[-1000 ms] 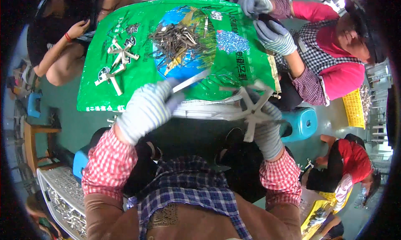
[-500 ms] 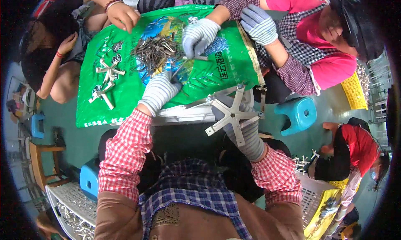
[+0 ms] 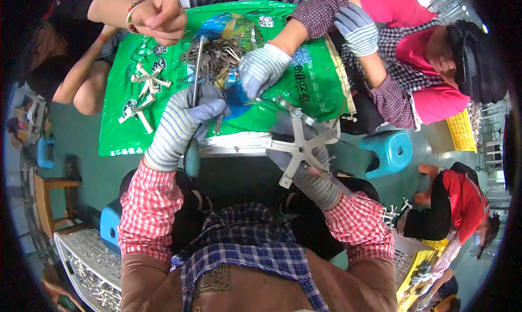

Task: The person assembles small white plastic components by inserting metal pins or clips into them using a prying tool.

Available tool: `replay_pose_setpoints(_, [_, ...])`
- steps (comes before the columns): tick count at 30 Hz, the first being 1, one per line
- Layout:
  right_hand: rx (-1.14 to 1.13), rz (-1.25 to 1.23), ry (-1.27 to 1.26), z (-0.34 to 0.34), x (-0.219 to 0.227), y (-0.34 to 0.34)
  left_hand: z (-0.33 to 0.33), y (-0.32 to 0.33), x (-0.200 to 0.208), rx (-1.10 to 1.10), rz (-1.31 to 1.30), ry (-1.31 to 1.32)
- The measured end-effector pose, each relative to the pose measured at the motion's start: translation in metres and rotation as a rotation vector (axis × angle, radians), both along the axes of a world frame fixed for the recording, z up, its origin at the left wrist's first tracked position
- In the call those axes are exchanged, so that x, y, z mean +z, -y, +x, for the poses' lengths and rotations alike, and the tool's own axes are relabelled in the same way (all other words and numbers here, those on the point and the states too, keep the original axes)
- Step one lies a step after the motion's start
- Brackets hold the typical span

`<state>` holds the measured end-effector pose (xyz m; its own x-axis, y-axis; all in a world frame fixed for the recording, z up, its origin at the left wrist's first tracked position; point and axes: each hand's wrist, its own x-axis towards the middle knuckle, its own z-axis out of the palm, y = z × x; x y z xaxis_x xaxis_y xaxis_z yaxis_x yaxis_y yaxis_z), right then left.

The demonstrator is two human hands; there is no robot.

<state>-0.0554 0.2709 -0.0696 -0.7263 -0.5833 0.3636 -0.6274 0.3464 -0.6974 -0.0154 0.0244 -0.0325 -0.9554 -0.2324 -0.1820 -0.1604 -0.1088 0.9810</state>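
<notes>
My gloved left hand (image 3: 182,122) is closed around a long metal tool (image 3: 198,67). Its grey shaft points away over the table, and a dark green handle end (image 3: 191,158) shows below the fist. A thin dark strip (image 3: 218,125) hangs by the fingers; whether they grip it is unclear. In my gloved right hand (image 3: 318,184) is a white five-armed metal star base (image 3: 300,144), held tilted at the table's near edge. Part of that hand is hidden behind the arms. Beyond my left hand lies a pile of thin metal pieces (image 3: 220,56).
A green plastic sheet (image 3: 174,103) covers the table. White star bases (image 3: 150,79) lie at its left, small blue pieces (image 3: 302,58) at right. Co-workers' hands reach in: a bare fist (image 3: 160,21) and a gloved hand (image 3: 265,70). A blue stool (image 3: 389,151) stands right.
My left hand has drawn back from the metal pile, leftward and nearer to me, with the tool now plainly in it. The star base has turned slightly. A co-worker's bare hand has closed.
</notes>
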Motion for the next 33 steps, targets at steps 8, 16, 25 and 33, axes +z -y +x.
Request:
replay_pose_setpoints(8, [0.347,-1.14,1.528,0.001,0.013,0.011,0.039,-0.004,0.025,-0.131,0.329,0.04])
replay_pose_setpoints(16, [0.368,-0.825,1.439,0.004,0.0,0.021,0.042,-0.017,0.024,-0.159,0.27,0.127])
replay_pose_setpoints(25, [0.383,0.076,0.529,-0.011,-0.021,0.006,0.037,-0.021,0.013,-0.15,0.203,0.199])
replay_pose_setpoints(33, [0.275,0.223,-0.068,-0.015,0.002,0.0,0.036,-0.026,0.012,-0.174,0.19,0.217])
